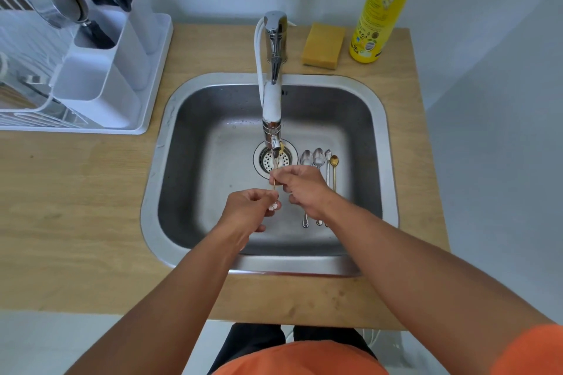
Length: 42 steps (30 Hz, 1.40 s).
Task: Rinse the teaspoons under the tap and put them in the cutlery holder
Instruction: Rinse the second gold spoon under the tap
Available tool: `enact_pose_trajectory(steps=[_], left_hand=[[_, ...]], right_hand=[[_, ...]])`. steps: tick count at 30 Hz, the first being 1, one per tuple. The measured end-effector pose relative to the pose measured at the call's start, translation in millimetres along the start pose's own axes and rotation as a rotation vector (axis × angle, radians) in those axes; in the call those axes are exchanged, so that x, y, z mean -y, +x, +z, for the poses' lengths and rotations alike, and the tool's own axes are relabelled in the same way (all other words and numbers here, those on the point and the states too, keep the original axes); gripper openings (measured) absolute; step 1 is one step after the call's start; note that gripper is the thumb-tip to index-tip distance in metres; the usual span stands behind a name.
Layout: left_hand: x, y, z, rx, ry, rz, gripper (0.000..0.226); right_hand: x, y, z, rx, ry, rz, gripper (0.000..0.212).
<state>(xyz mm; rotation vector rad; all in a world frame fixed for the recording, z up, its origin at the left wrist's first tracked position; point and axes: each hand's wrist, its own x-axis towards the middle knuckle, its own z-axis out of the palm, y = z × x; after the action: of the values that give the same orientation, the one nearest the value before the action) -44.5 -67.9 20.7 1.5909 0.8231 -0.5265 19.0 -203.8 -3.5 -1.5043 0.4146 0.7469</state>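
With the cutlery holder waiting at the worktop's back-left corner, the left hand and right hand pinch a gold teaspoon under the tap, rinsing; four teaspoons lie in the sink, so next comes carrying this one leftward.

Scene evenly lit by soft, bright daylight-like light; source not seen. Shadows faint and diffuse, darkest along inner walls of sink. Mild glare noted on tap and sink rim. Strong wide-angle distortion: desk edges bowed, dish rack and yellow bottle leaning outward. Cutlery at top left smeared, soft. Centre reasonably sharp.
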Motion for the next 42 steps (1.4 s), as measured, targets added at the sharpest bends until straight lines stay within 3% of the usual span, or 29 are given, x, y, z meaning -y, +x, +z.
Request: enact_pose_trajectory(steps=[5, 9, 15, 19, 21, 22, 25, 27, 29, 31, 34, 36, 42], left_hand=[[2.2, -5.2, -2.7, 0.023, 0.077, 0.027, 0.015], [4.4, -2.7, -5.5, -0.071, 0.170, 0.081, 0.014], [6.8, -4.1, -0.6, -0.401, 0.820, 0.263, 0.018], [10.6, -6.6, -1.3, -0.457, 1.003, 0.397, 0.019], [11.9, -7.9, -3.1, -0.358, 0.815, 0.390, 0.023], [10.9, -7.0, -4.2, -0.258, 0.591, 0.337, 0.024], [-1.0, -10.5, -4.6, -0.036, -0.032, 0.011, 0.019], [-7.7, -12.0, -2.9, -0.005, -0.141, -0.069, 0.018], [-10.3, -12.1, 1.6, -0.033, -0.135, -0.025, 0.017], [-7.6, -13.5, 7.3, -0.127, 0.017, 0.120, 0.017], [-4.7, -18.0, 11.6, -0.374, 0.622, 0.354, 0.020], [-7.0, -17.7, 12.3, -0.474, 0.871, 0.470, 0.019], [-12.6, -8.1, 8.0, -0.470, 1.060, 0.579, 0.023]], right_hand=[[18.7, 11.5, -0.8, -0.098, -0.055, -0.013, 0.014], [7.9, 4.6, 3.1, -0.111, -0.041, 0.010, 0.014], [-19.9, -12.7, 19.5, -0.062, -0.080, -0.005, 0.015], [-20.2, -13.6, 18.5, -0.037, -0.021, 0.027, 0.012], [-13.7, -10.6, 14.6, -0.006, 0.043, 0.024, 0.013], [-9.7, -8.8, 12.4, 0.014, 0.070, 0.020, 0.014], [2.9, -2.4, 6.0, 0.047, 0.040, -0.008, 0.015], [12.4, 2.4, 2.9, 0.046, 0.009, -0.017, 0.015], [21.6, 8.0, 0.2, 0.020, 0.044, -0.017, 0.016], [28.4, 12.7, -2.8, -0.010, 0.121, -0.004, 0.020], [28.3, 11.5, -5.3, -0.022, 0.162, 0.035, 0.019], [22.5, 5.3, -3.6, -0.010, 0.167, 0.066, 0.014], [-5.4, -14.7, 13.5, 0.048, 0.354, 0.166, 0.004]])
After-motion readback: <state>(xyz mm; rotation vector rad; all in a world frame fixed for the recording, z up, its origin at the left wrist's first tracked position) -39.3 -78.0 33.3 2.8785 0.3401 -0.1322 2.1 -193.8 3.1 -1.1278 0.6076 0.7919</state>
